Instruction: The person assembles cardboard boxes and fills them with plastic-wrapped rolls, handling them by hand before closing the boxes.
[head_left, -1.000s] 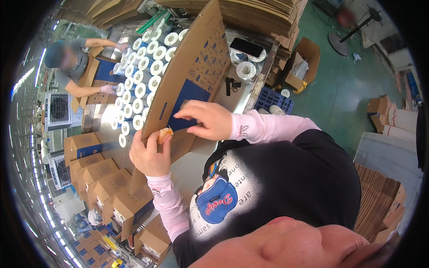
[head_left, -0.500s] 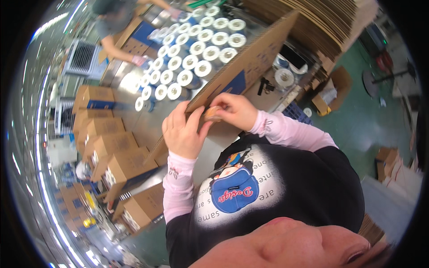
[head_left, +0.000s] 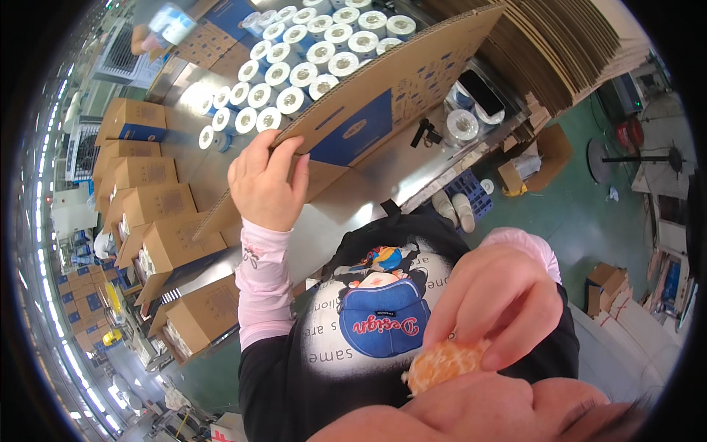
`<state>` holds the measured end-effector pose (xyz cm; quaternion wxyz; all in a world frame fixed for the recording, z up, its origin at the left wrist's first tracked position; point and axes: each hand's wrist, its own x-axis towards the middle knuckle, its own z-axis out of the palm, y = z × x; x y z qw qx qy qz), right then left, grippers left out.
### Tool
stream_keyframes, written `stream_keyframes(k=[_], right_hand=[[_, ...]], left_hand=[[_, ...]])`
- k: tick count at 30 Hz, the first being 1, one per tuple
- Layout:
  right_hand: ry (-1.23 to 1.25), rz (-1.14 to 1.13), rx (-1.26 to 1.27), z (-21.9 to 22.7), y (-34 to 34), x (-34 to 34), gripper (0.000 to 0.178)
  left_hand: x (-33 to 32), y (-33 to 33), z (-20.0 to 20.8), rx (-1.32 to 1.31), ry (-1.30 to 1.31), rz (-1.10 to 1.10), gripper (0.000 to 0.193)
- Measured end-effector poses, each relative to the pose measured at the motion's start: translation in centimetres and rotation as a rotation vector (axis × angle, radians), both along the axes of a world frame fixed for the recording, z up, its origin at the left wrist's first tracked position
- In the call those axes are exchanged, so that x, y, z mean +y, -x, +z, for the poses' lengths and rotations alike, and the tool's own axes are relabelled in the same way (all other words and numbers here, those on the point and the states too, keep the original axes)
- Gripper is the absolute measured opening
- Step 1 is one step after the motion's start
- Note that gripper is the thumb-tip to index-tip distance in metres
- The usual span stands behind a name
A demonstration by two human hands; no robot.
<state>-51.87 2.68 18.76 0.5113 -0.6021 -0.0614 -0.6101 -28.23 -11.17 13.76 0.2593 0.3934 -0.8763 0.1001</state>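
Note:
My left hand (head_left: 266, 180) grips the lower edge of a flat brown cardboard carton (head_left: 398, 96) with a blue printed panel, held tilted above a metal table (head_left: 368, 188). My right hand (head_left: 501, 306) is raised close to the camera and pinches a peeled orange fruit piece (head_left: 442, 365) between thumb and fingers. Both arms wear pink sleeves over a black printed shirt.
Many white tape rolls (head_left: 294, 74) stand in rows on the table behind the carton. Filled brown boxes (head_left: 158, 214) line up at the left. A stack of flat cartons (head_left: 560, 44) lies at the upper right. Another person's hand (head_left: 143, 40) works at the far left top.
My right hand has left the carton and come up toward the camera with the orange fruit piece. My left hand alone now holds the carton.

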Motion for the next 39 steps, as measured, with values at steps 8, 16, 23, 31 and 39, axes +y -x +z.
stream_keyframes(k=[8, 16, 23, 31, 39], right_hand=[[-0.128, 0.453, -0.202, -0.5, 1.9, 0.9, 0.019], [0.411, -1.284, 1.225, 0.1, 5.7, -9.8, 0.057], [0.552, -0.888, 1.831, 0.4, 0.9, -15.5, 0.01], [0.573, 0.066, 1.648, 0.4, -10.8, -11.8, 0.036], [-0.165, 0.377, 1.384, -3.5, -6.6, -17.1, 0.07]], left_hand=[[-0.3, 0.5, 0.0, 0.018, 0.04, -0.02, 0.02], [0.1, -4.3, 0.3, 0.092, 0.007, 0.004, 0.02], [0.7, -16.1, -1.1, 0.388, 0.289, 0.599, 0.034], [-0.9, -27.5, -7.8, 1.593, 0.059, 0.601, 0.1], [-1.2, -28.2, -6.8, 1.536, -0.236, 0.614, 0.105]])
